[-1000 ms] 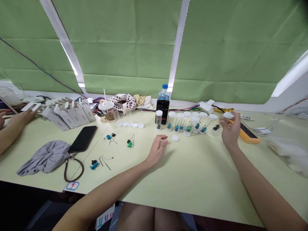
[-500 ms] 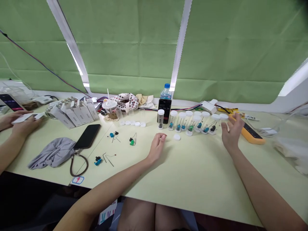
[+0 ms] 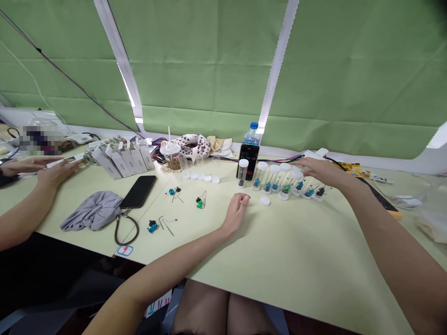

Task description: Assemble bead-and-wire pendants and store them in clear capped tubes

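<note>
My left hand point(image 3: 236, 213) rests on its side on the table, fingers curled together, with nothing visible in it. Close by lies a white cap point(image 3: 265, 201). My right hand point(image 3: 316, 168) reaches over the right end of a row of clear, white-capped tubes point(image 3: 284, 184), fingers stretched out at the caps. Whether it touches them I cannot tell. Small blue, green or black parts and thin metal pieces show inside the tubes. At the row's left end stands a tube with a dark part point(image 3: 242, 173). Loose blue parts point(image 3: 152, 227) and a green part point(image 3: 199, 204) lie left of my left hand, beside hex keys point(image 3: 167, 226).
A phone with a timer point(image 3: 248, 160) leans against a bottle point(image 3: 253, 135). Uncapped clear tubes point(image 3: 215, 164), white caps point(image 3: 208, 178), a drink cup point(image 3: 171, 156), white boxes point(image 3: 120, 163) and a dark phone point(image 3: 138, 191) stand or lie leftward. Another person's hands point(image 3: 57, 174) are at far left.
My right hand has moved left and away from me, from beside the yellow device to over the tube caps. My left hand stays on the table. The view has shifted slightly.
</note>
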A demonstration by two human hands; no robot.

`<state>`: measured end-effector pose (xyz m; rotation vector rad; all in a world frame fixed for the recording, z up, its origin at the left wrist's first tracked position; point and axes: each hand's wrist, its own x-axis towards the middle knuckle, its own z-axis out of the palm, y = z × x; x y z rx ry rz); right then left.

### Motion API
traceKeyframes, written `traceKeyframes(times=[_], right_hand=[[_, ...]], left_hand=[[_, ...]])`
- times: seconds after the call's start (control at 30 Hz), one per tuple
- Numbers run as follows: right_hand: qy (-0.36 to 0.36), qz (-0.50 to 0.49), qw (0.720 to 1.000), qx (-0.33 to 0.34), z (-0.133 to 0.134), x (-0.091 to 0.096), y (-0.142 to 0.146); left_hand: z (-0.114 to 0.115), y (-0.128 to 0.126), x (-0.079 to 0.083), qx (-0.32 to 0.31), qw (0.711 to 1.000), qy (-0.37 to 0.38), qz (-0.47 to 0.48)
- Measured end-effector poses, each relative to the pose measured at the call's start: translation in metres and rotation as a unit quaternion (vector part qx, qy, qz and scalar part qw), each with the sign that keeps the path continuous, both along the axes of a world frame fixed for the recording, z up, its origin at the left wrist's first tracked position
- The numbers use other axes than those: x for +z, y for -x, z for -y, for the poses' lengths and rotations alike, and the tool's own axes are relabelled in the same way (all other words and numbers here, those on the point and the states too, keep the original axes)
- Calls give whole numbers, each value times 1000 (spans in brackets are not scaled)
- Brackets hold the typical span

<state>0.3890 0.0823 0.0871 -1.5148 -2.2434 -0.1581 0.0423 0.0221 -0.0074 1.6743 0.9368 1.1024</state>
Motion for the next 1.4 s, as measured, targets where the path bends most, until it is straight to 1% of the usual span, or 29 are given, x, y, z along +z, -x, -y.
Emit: traceKeyframes(times=[0.2, 0.43, 0.5, 0.6, 0.67, 0.73, 0.8, 0.87, 0.9, 0.93, 0.97, 1.0, 1.07, 1.1, 1.13, 1.17, 1.23, 1.3, 1.4], right_hand=[[49, 7, 998, -37, -1, 3, -6], [112, 41, 990, -76, 11, 13, -12], [120, 54, 988, -78, 14, 12, -11], [113, 64, 989, -76, 16, 10, -10], [97, 67, 990, -75, 19, 13, -10], [73, 70, 993, -68, 26, 19, -7], [-32, 81, 996, -31, 40, 25, 4], [-151, 48, 987, -24, 59, 25, 26], [-196, 16, 980, -35, 70, 20, 42], [-227, -18, 973, -41, 81, 13, 61], [-237, -47, 970, -39, 91, 2, 82], [-233, -57, 971, -2, 100, -11, 104], [-169, -34, 978, 120, 115, -42, 146], [-130, -18, 978, 160, 121, -57, 165], [-94, -11, 979, 181, 126, -70, 181], [-59, -8, 978, 200, 130, -81, 194], [-15, -11, 972, 234, 134, -95, 210], [6, -20, 972, 235, 134, -100, 215], [20, -40, 977, 209, 132, -99, 212]], left_hand=[[1, -1, 2, -2, 1000, 5, -4], [-1, 0, 1, -6, 1000, 2, -4], [0, 0, 1, -3, 1000, 2, -7], [3, -1, 0, 12, 1000, -4, -14], [5, -1, 1, 20, 999, -23, -16], [3, 4, 7, 22, 997, -73, -25], [-8, 15, 19, 18, 987, -151, -55], [-27, 35, 33, 22, 965, -236, -111], [-39, 48, 40, 52, 953, -262, -142], [-52, 61, 46, 94, 942, -272, -172], [-64, 74, 51, 143, 934, -266, -193], [-76, 87, 54, 170, 931, -258, -194], [-95, 106, 56, 207, 928, -246, -189], [-102, 112, 55, 218, 928, -240, -186], [-107, 115, 54, 226, 928, -235, -181], [-111, 116, 52, 228, 931, -229, -170], [-117, 109, 48, 200, 948, -218, -116], [-122, 96, 44, 165, 962, -197, -91], [-130, 75, 38, 145, 976, -137, -89]])
